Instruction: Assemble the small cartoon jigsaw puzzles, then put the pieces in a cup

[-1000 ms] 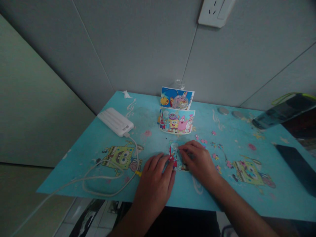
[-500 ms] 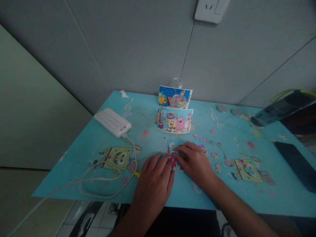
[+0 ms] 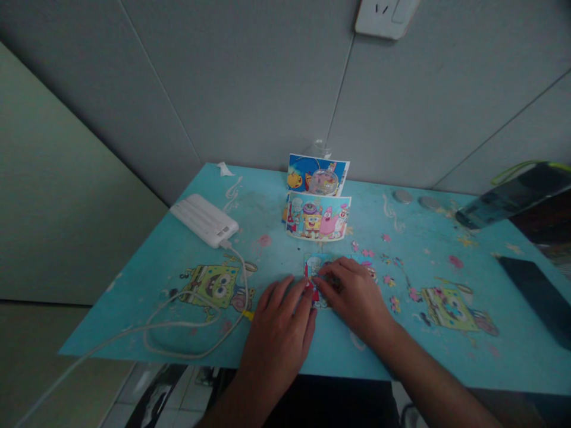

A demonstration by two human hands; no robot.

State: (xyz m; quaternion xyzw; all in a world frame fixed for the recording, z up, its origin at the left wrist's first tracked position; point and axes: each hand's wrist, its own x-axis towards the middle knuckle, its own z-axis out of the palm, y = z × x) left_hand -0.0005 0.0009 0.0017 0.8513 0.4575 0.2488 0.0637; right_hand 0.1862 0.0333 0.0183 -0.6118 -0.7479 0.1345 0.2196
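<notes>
I have just one view, a camera on the person's head, looking forward and down from the near edge of the blue table (image 3: 147, 279), close over the hands (image 3: 279, 333) at that edge, with the grey wall (image 3: 250, 89) rising right behind the table's far edge.

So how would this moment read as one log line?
left hand: flat on puzzle | right hand: fingertips on puzzle | power bank: left, cabled | picture card: behind puzzle
</notes>
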